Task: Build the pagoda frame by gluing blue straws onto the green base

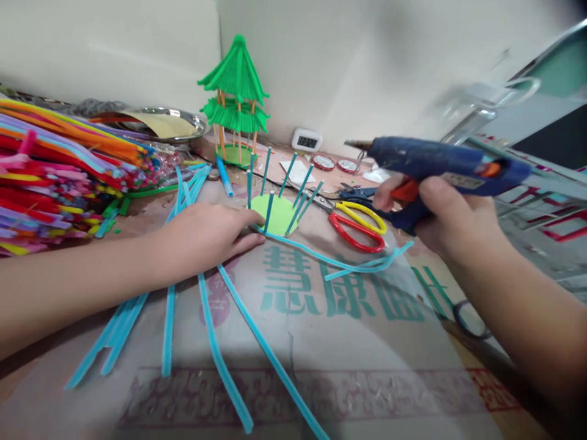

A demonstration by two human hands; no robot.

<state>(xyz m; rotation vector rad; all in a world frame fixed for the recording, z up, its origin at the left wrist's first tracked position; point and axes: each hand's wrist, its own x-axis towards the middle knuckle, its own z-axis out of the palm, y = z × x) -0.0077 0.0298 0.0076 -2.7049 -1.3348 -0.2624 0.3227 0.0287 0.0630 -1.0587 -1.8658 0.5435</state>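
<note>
Right hand [452,211] grips glue gun [440,165], nozzle seemingly pointing left.

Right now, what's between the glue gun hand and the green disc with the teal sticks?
Head view: the scissors with red and yellow handles lie flat between the right hand holding the glue gun and the green disc. The left hand touches the disc's near edge.

The disc with upright sticks [278,214] lies between left hand [208,235] and scissors [358,226].
</note>
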